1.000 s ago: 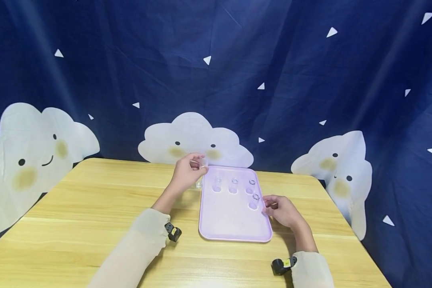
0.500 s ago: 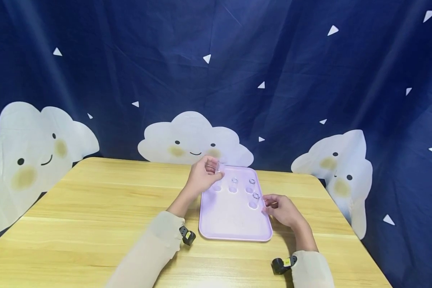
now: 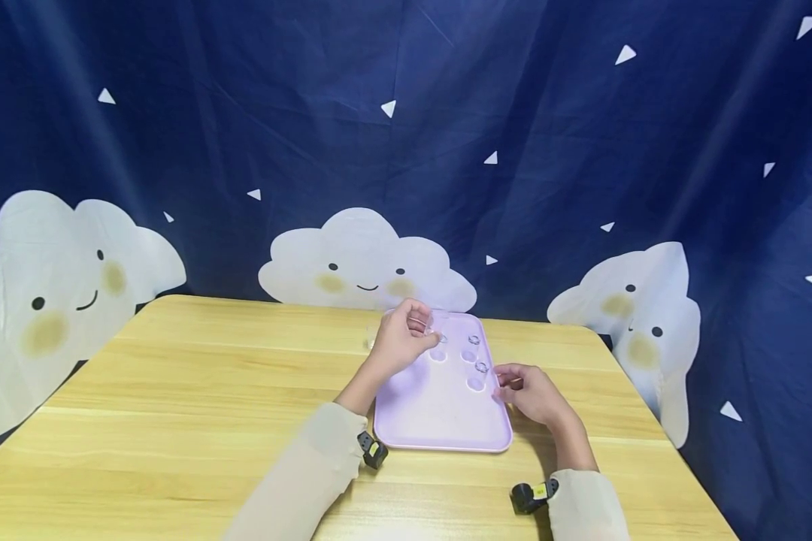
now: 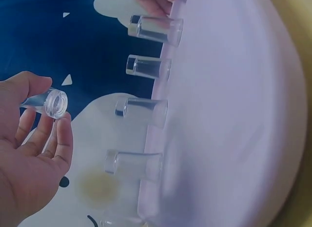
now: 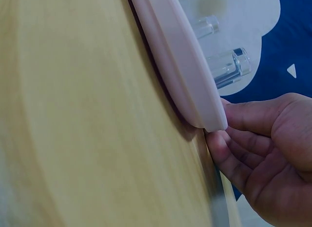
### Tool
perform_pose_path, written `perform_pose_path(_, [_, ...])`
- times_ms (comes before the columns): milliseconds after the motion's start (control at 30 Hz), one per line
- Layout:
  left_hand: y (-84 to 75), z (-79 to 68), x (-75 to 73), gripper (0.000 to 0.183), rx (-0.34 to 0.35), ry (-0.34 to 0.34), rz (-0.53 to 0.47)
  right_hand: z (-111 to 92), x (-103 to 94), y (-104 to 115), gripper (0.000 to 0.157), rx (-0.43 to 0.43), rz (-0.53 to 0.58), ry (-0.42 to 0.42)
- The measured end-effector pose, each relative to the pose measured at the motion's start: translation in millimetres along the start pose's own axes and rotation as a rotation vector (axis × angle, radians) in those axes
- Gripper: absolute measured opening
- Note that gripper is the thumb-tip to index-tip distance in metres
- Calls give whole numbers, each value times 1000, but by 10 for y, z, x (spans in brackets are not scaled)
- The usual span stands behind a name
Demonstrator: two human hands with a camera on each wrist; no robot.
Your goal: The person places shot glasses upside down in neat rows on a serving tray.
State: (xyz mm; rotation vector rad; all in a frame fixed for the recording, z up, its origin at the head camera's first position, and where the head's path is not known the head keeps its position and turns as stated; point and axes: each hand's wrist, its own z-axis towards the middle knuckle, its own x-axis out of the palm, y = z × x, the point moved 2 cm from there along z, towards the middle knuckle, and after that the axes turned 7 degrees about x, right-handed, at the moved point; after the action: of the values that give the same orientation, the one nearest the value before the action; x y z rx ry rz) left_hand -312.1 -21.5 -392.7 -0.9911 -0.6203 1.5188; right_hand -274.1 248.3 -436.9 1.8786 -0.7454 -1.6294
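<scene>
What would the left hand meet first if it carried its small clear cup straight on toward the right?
Probably the upright clear cups on the lilac tray; the left hand holds its small clear cup above them, though depth is unclear.

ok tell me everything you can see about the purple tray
The purple tray is a pale lilac rectangle with rounded corners and a raised rim, plastic by its look. It lies flat on the wooden table, long side running away from the person. Small clear glass cups stand upright on its far half. The right hand touches its right edge; the left hand holds another clear cup above it.
</scene>
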Motion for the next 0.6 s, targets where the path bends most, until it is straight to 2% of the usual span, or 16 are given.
perform_pose_path(167, [6,-20,69,33,27,40,24,6,0,5,34,-15,0,0])
perform_pose_path(433, [10,-49,114,30,89,111,131,7,3,6,34,-17,0,0])
perform_pose_path(600, [29,-53,122,31,129,192,192,6,2,8,35,-10,3,4])
